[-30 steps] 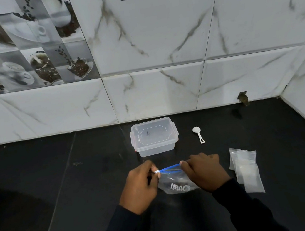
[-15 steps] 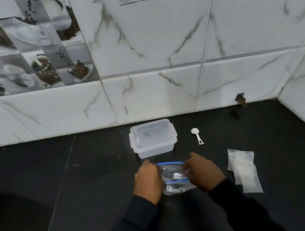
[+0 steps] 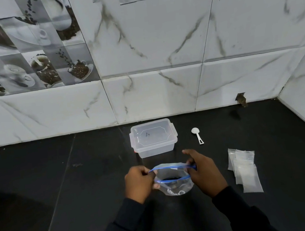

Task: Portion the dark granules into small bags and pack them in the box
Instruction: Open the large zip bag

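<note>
Black counter (image 3: 41, 188), grey-veined white wall tiles (image 3: 158, 46), blue-rimmed clear bag (image 3: 173, 187), white spoon (image 3: 196, 133), translucent box (image 3: 153, 138).

1. Head view: wide-angle, worn on the person's head, looking forward and down.
2. Facing: marble-tiled wall (image 3: 158, 46) above, black counter (image 3: 41, 188) below.
3. Nearness: close; left hand (image 3: 139, 183) and right hand (image 3: 204, 174) sit low centre.
4. Right edge: the wall's corner.

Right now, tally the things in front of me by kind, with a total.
Zip bag with blue seal: 1
Lidded clear box: 1
White spoon: 1
Pile of small clear bags: 1, overlapping, bags uncountable
Total: 4, pile counted as one
</note>
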`<state>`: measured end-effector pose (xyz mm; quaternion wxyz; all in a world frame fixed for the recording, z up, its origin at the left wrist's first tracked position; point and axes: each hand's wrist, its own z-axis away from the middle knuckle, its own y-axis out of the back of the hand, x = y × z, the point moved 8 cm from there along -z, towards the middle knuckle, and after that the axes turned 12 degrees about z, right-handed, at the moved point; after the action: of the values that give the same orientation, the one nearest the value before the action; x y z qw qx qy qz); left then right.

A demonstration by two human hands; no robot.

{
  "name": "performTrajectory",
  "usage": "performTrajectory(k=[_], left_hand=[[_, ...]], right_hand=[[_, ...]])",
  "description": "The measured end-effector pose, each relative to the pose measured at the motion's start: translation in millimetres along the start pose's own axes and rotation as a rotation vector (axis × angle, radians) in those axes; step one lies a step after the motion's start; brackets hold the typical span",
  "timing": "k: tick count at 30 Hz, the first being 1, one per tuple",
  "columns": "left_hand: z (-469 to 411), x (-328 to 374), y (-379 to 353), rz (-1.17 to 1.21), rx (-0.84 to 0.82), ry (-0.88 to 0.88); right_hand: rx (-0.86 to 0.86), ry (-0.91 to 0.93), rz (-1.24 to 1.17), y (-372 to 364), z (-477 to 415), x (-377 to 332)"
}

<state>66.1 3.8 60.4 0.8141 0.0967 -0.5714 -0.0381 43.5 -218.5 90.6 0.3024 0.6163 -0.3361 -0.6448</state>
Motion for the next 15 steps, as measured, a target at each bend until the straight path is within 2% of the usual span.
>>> performTrajectory(k=[3, 6, 8, 10, 12, 15], left_hand=[[7, -23, -22, 0.608, -0.100, 0.331], [20, -30, -45, 0.952, -0.172, 0.597], [26, -32, -54, 1.040, -0.214, 0.695], [31, -29, -60, 1.095, -0.292, 0.723], [35, -27, -63, 1.116, -0.351, 0.724], [36, -32, -61, 1.127, -0.407, 0.715]], right_hand=[[0.014, -0.071, 0.181, -16, -2, 9], [0.023, -0.173, 0.144, -25, -1, 18], [0.057, -0.282, -0.091, -23, 0, 28], [0.016, -0.446, -0.497, -28, 1, 36], [-0.100, -0.638, -0.905, -44, 5, 37], [-0.291, -0.880, -1.255, -61, 10, 34]])
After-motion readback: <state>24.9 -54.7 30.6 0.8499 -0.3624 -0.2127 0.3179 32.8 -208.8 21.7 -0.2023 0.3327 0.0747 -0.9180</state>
